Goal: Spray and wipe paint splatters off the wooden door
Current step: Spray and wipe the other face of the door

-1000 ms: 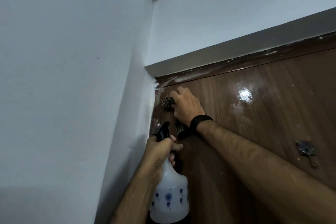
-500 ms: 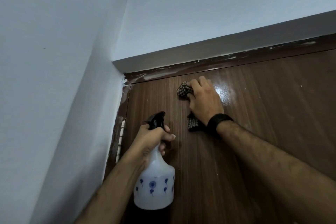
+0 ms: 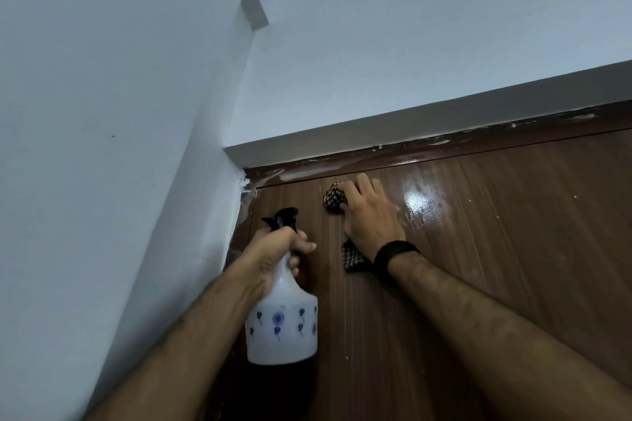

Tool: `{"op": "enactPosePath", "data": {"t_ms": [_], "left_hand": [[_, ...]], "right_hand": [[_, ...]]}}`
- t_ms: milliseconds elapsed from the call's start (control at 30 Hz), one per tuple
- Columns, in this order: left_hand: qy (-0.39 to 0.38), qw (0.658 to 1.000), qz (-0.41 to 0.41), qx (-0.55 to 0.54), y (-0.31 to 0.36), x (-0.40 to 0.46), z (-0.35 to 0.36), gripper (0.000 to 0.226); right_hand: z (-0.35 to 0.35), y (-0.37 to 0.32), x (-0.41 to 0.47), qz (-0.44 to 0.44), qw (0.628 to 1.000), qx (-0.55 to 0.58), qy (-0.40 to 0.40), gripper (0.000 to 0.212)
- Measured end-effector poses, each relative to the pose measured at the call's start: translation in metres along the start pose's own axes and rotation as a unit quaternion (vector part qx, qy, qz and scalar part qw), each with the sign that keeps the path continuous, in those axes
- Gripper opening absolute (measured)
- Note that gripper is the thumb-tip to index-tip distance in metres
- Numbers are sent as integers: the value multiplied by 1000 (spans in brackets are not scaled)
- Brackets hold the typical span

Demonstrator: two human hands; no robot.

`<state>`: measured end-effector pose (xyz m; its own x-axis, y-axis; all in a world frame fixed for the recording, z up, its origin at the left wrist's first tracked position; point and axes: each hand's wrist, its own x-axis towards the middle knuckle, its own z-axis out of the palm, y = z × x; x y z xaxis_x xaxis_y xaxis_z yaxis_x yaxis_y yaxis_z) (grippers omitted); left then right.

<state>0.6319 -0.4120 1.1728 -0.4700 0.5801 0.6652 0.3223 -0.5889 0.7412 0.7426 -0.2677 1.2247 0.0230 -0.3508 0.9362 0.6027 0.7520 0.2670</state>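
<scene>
The brown wooden door (image 3: 513, 249) fills the lower right, with a wet glossy patch to the right of my right hand and small white paint specks. My right hand (image 3: 371, 215) presses a checkered cloth (image 3: 334, 199) against the door near its top left corner; the cloth's tail (image 3: 352, 258) hangs below my wrist. My left hand (image 3: 277, 249) grips the neck of a white spray bottle (image 3: 282, 325) with blue dots and a black nozzle (image 3: 282, 215), held upright just in front of the door's left edge.
White paint smears streak the dark door frame (image 3: 444, 143) above the door and its left corner. A white side wall (image 3: 102, 147) stands close on the left. More white wall (image 3: 410, 44) rises above the frame.
My right hand has slid the cloth from the door's top left corner to the right and up toward the frame. The bottle stayed held in my left hand; the camera view has shifted.
</scene>
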Motion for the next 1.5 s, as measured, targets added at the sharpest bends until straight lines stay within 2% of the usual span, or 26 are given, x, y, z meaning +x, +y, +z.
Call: {"op": "enactPosePath", "data": {"t_ms": [300, 467, 833, 1000, 1167, 1267, 1500], "left_hand": [[-27, 998, 28, 40, 51, 37, -13, 16], [-43, 996, 10, 72, 58, 49, -21, 23], [-31, 999, 13, 15, 50, 57, -32, 18], [-35, 998, 7, 42, 58, 59, -29, 14], [-20, 999, 7, 42, 55, 59, -32, 12], [-2, 999, -2, 39, 48, 62, -38, 11], [-4, 999, -4, 37, 41, 66, -41, 13]], "right_hand": [[26, -28, 38, 3, 999, 16, -40, 34], [40, -49, 45, 6, 999, 28, -45, 32], [52, -66, 76, -64, 992, 40, -102, 31], [36, -34, 76, 72, 997, -21, 8, 34], [44, -47, 76, 121, 991, 15, 45, 34], [56, -61, 82, 90, 994, 38, 39, 30], [54, -58, 92, -14, 998, 44, -51, 28]]}}
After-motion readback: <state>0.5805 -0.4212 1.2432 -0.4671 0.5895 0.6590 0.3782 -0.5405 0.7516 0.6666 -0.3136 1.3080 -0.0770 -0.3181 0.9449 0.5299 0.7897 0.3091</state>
